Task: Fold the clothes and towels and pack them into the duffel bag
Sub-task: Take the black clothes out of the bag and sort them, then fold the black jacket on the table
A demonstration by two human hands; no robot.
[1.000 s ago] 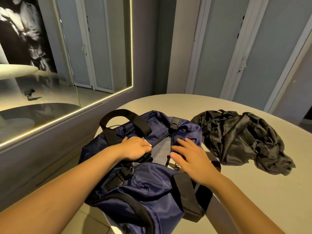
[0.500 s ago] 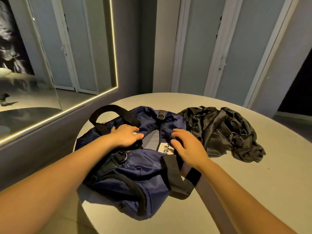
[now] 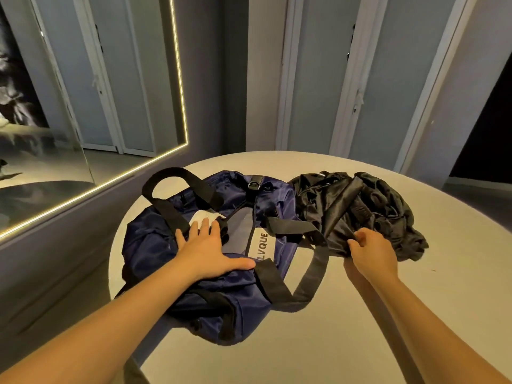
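Left hand [image 3: 206,249] lies flat, fingers spread, on the navy duffel bag [image 3: 155,239]. Right hand [image 3: 371,252] pinches the black garment [image 3: 368,206] beside it.

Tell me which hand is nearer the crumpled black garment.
Right. The right hand grips the near edge of the black garment; the left hand lies flat on the navy duffel bag, clear of the garment.

Dim room, warm glowing light strip [image 3: 181,79] framing the mirror [image 3: 83,87] at left, table [image 3: 415,300] softly lit, soft shadows beside the bag [image 3: 155,245], wide-angle bending at edges, slightly soft detail
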